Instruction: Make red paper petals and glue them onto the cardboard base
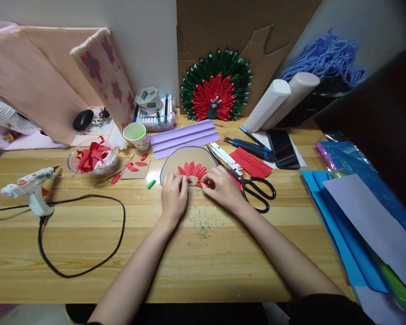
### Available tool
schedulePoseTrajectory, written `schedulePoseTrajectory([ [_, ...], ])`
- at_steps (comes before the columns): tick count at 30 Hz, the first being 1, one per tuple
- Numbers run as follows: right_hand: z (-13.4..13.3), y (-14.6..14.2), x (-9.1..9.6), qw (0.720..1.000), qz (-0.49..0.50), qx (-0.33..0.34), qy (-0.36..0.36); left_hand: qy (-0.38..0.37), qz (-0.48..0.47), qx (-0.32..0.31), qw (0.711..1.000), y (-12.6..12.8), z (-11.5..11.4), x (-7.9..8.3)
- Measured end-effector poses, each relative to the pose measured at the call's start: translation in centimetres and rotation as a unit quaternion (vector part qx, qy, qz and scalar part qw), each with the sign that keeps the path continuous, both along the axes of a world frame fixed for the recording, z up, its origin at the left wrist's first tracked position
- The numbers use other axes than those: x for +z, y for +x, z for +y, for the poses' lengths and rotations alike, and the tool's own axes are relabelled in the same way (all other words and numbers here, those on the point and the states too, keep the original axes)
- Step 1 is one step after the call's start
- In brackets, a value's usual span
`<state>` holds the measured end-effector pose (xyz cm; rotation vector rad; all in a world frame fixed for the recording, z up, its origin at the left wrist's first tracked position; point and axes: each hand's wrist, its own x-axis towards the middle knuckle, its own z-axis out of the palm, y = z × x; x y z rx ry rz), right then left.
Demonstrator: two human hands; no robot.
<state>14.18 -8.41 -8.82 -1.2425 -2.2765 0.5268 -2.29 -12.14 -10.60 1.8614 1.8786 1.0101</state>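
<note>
A brown cardboard semicircle (171, 161) with a blue-marked edge lies flat on the table. Red paper petals (192, 169) fan out at the middle of its lower edge. My left hand (174, 196) is closed at the board's lower left, fingers pressed on its edge. From the other side my right hand (221, 186) pinches at the red petals, thumb and forefinger together; a red petal seems to be between them, partly hidden by the fingers. Black-handled scissors (257, 188) rest beside my right hand, and a green marker cap (151, 184) lies left of my left hand.
A glue gun (37, 189) with a looped cord stands left. Loose petals lie on a small card (135, 170) near a bowl of red scraps (93, 158). A paper cup (136, 136), purple paper (184, 139), cutter (250, 148), phone (283, 150) and finished red-green fan (216, 85) stand behind.
</note>
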Motion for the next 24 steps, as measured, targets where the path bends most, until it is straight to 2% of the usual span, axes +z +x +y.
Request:
schedulePoseTrajectory([
  [24,0.91,-0.79,0.13,0.998,-0.064,0.012,-0.022,-0.018,-0.005,-0.019,1.000,-0.04,-0.09,0.02],
])
